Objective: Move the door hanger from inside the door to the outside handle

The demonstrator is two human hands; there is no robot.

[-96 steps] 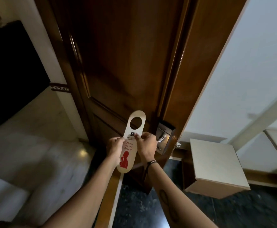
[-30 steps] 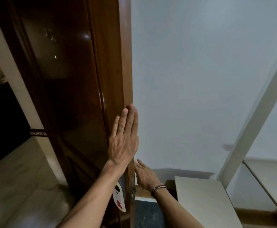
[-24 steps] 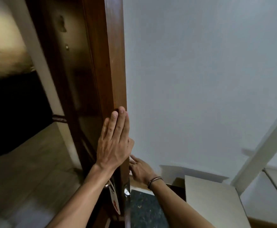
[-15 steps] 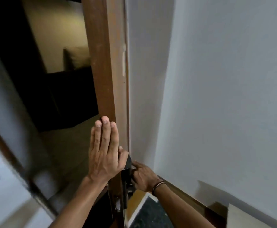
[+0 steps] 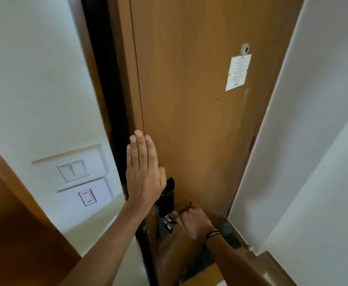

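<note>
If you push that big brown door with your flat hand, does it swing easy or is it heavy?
Probably heavy: the door looks thick and solid at its edge. It likely stays stiff rather than bending, since the left hand lies flat against it. It should swing rather than tip; the right hand is closed at the handle, perhaps steadying it.

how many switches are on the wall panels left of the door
3. Two rocker switches sit side by side on the upper panel, the left one and the right one. A single switch with a red mark sits on the lower panel. None looks hidden.
</note>
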